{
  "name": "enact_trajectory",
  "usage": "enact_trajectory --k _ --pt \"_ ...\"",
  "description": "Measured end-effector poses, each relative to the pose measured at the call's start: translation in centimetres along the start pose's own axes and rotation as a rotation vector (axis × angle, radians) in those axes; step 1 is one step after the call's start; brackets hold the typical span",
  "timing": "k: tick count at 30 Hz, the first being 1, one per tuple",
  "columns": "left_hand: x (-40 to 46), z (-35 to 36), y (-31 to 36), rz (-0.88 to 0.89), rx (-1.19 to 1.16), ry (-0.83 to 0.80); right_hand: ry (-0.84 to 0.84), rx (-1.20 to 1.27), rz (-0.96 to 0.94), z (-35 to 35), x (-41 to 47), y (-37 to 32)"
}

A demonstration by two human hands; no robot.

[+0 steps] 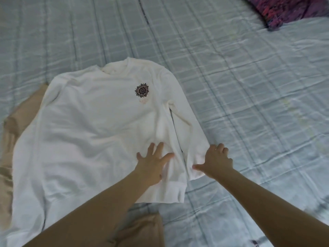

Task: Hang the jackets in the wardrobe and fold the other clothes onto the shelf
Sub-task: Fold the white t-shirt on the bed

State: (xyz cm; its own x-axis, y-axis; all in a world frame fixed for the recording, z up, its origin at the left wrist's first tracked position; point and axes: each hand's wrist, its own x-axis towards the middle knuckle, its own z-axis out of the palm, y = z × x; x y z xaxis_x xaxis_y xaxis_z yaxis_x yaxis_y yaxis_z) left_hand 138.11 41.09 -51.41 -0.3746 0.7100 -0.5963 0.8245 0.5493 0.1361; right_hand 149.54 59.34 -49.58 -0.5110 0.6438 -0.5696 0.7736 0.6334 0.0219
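Two hands work the white sweatshirt [99,125]: left hand [151,166] pressing flat, right hand [216,162] seemingly pinching the sleeve cuff [199,164]; folding it inward comes next.

My left hand [151,166] lies flat on the sweatshirt [92,125], fingers spread; my right hand [216,162] curls over its cuff [199,164] just beside. Right of my right hand the bedspread [258,104] runs bare and flat, open for a sweep outward and ahead. Far ahead to the right a purple pillow [284,11] blocks that corner. Left of my left hand the sweatshirt covers the bed, with tan cloth [10,139] bunched past its far edge and more below my left forearm.
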Motion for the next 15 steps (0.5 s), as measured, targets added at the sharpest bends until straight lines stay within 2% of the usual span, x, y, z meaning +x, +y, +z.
enact_trajectory --k 3,5,7,8,11,15 --pt "1.1 -1.0 0.9 -0.038 -0.035 -0.026 0.053 0.196 -0.182 -0.7 0.5 0.1" --pt "1.7 -2.7 1.2 -0.044 -0.05 -0.046 0.085 0.471 -0.301 -1.8 0.2 0.1" --pt "2.0 -4.2 1.3 -0.044 -0.051 -0.095 0.029 0.692 -0.354 -2.9 -0.6 0.0" --pt "2.2 -4.7 1.3 -0.042 -0.046 -0.122 -0.004 0.721 -0.367 -3.2 -1.0 0.1" --pt "2.3 -5.7 1.0 -0.028 -0.024 -0.201 -0.079 0.68 -0.326 -4.0 -0.5 1.7" --pt "2.2 -6.2 0.6 -0.009 -0.025 -0.272 -0.043 0.64 -0.073 -6.1 2.2 7.4"
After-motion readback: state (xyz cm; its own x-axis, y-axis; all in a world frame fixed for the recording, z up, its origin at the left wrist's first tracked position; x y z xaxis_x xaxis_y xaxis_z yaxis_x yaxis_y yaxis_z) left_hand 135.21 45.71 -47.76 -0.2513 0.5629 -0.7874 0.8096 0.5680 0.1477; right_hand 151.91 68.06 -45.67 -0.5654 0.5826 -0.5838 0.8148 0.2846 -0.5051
